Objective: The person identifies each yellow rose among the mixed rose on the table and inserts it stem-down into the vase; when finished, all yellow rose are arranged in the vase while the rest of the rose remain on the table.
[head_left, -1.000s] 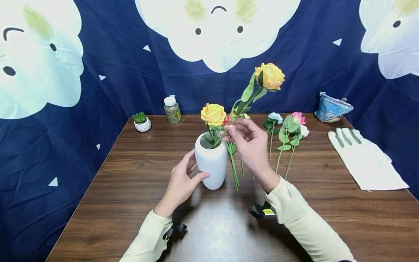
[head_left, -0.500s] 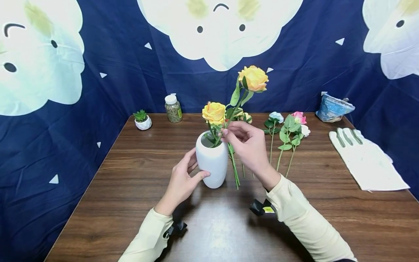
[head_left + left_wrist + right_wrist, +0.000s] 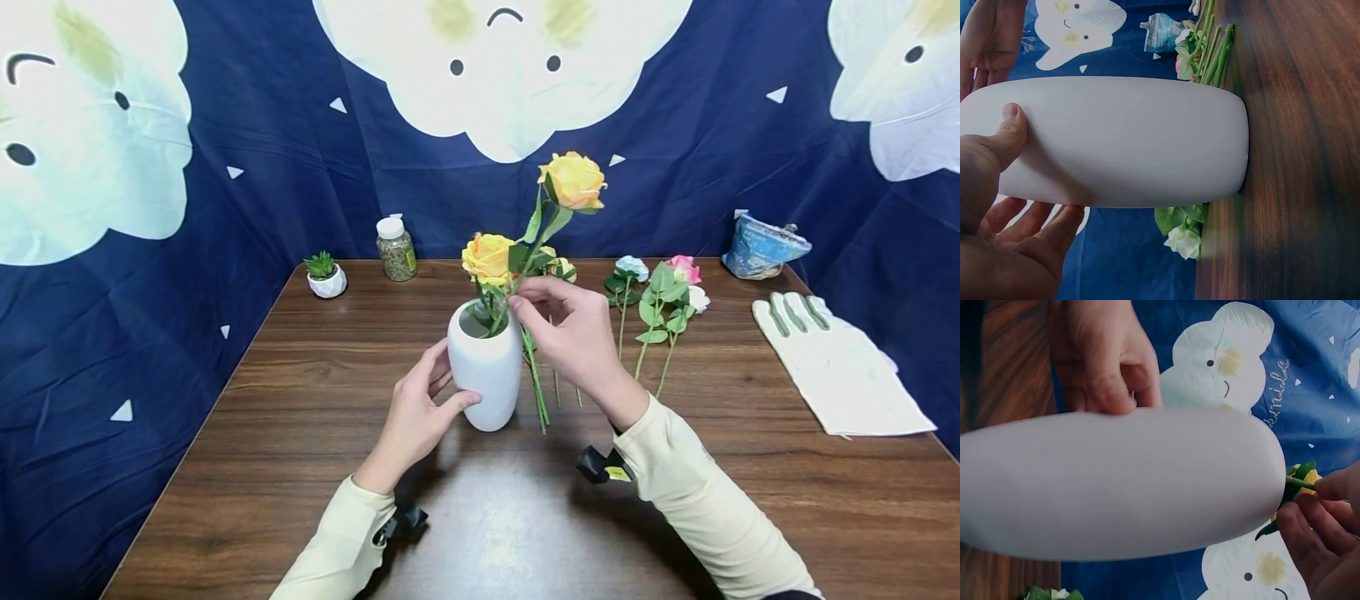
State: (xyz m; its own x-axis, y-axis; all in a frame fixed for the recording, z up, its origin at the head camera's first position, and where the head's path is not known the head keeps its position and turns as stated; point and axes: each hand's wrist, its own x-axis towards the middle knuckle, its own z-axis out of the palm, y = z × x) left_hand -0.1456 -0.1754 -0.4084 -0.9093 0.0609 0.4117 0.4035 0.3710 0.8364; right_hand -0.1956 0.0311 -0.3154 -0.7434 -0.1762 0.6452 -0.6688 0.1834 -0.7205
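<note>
A white vase (image 3: 486,379) stands upright on the wooden table. My left hand (image 3: 420,417) holds its left side, thumb across the front and fingers behind, as the left wrist view shows. Above the rim, my right hand (image 3: 573,333) pinches the stem of a tall yellow rose (image 3: 573,181) between thumb and fingertips. That stem leans right, its lower end inside the vase mouth. A second, shorter yellow rose (image 3: 487,259) rises from the vase on the left. The right wrist view shows the pinched green stem (image 3: 1300,482) at the rim. Stem ends inside the vase are hidden.
Behind the vase lie more flowers, their green stems (image 3: 536,383) partly covered. Blue (image 3: 632,267) and pink (image 3: 684,268) flowers with a white one lie right. A potted succulent (image 3: 326,277), a jar (image 3: 396,250), a blue bag (image 3: 765,247) and white gloves (image 3: 843,367) sit farther out.
The tall yellow rose has swung left and become more upright, with my right hand moving slightly down along with it. My left hand keeps its hold on the vase.
</note>
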